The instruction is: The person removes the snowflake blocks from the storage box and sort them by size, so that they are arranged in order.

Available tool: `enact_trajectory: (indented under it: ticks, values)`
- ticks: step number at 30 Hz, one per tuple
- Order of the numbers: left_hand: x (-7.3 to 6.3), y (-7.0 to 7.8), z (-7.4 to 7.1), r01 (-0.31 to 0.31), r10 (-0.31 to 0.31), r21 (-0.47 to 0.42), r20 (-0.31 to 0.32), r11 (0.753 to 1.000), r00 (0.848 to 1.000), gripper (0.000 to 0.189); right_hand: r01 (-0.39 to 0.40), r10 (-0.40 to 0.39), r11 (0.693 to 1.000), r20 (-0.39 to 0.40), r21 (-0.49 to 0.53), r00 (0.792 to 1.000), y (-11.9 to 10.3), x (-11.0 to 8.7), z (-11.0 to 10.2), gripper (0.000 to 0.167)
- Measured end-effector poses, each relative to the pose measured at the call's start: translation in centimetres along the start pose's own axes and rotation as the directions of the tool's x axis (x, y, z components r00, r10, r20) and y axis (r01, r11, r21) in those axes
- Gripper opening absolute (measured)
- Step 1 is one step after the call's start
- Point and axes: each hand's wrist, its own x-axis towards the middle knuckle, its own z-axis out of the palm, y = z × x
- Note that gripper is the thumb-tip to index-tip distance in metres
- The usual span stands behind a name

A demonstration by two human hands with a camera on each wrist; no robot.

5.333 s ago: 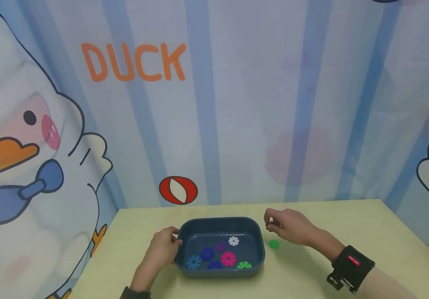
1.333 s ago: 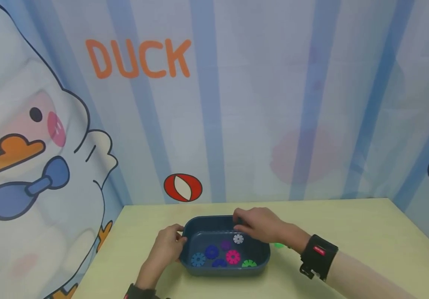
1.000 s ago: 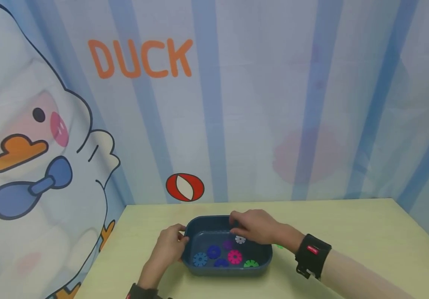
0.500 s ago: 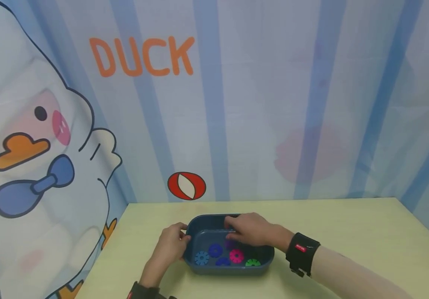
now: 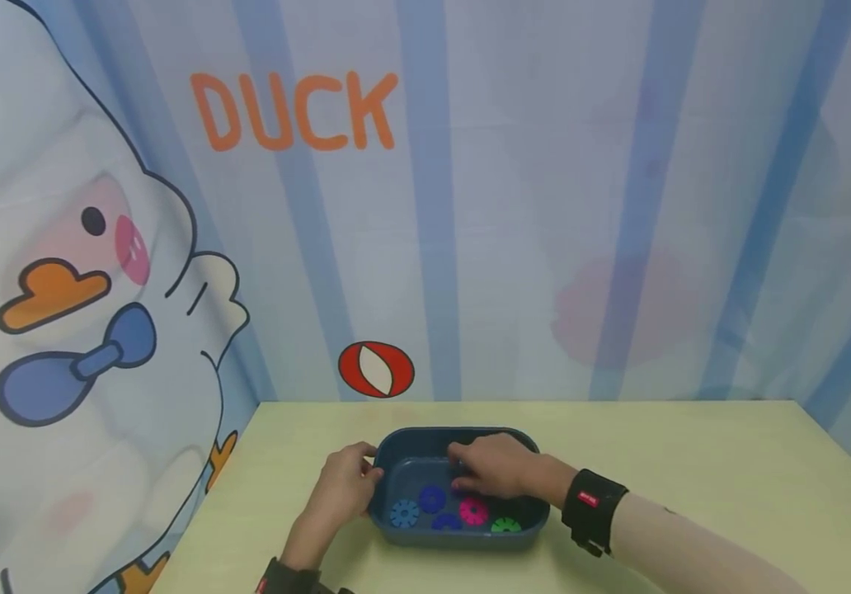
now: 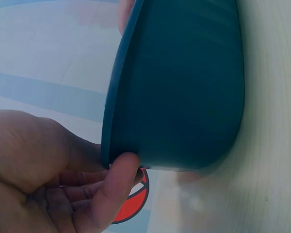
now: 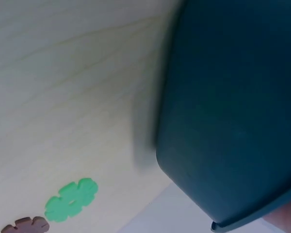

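Note:
My left hand (image 5: 344, 487) grips the left end of a dark blue plastic tub (image 5: 455, 539). In the left wrist view, the thumb and fingers of this hand (image 6: 43, 165) pinch the rim of the tub (image 6: 179, 87). My right hand (image 5: 498, 466) reaches over the right side into the tub, fingers pointing down and left. I cannot tell whether its hidden fingertips hold anything. On the tub's floor lie notched plastic snowflake discs: a light blue disc (image 5: 404, 513), two dark blue discs (image 5: 431, 498), a pink disc (image 5: 473, 511) and a green disc (image 5: 505, 525).
Beside the tub (image 7: 233, 107), the right wrist view shows a light green disc (image 7: 72, 199) and a brownish disc (image 7: 26, 225) on the pale wooden table (image 7: 77, 87). Behind the table hangs a striped cloth (image 5: 507, 206) with a duck print.
My right hand has come from the table on the right into the tub and lower, now covering the white and purple discs. My left hand has kept its grip on the rim.

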Motion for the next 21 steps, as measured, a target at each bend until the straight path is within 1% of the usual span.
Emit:
enact_trajectory:
  ticks: [5, 12, 18, 21]
  values:
    - [0.07, -0.05, 0.04, 0.000, 0.000, 0.006, 0.003, 1.000, 1.000, 0.033, -0.009, 0.010, 1.000, 0.027, -0.006, 1.000, -0.22, 0.01, 0.21, 0.027]
    - [0.06, 0.03, -0.15, -0.004, 0.004, 0.013, 0.004, 1.000, 1.000, 0.034, -0.023, 0.025, 0.999, 0.040, -0.040, 0.999, -0.38, -0.11, 0.32, 0.028]
    - [0.08, 0.17, -0.17, 0.005, -0.005, 0.019, 0.000, 1.000, 1.000, 0.034, -0.038, 0.039, 0.999, 0.032, -0.037, 0.999, -0.37, -0.07, 0.13, 0.034]
    - [0.05, 0.18, -0.04, 0.012, -0.012, 0.025, 0.000, 1.000, 1.000, 0.034, -0.039, 0.040, 0.999, 0.043, -0.013, 0.998, -0.41, -0.05, 0.01, 0.032]
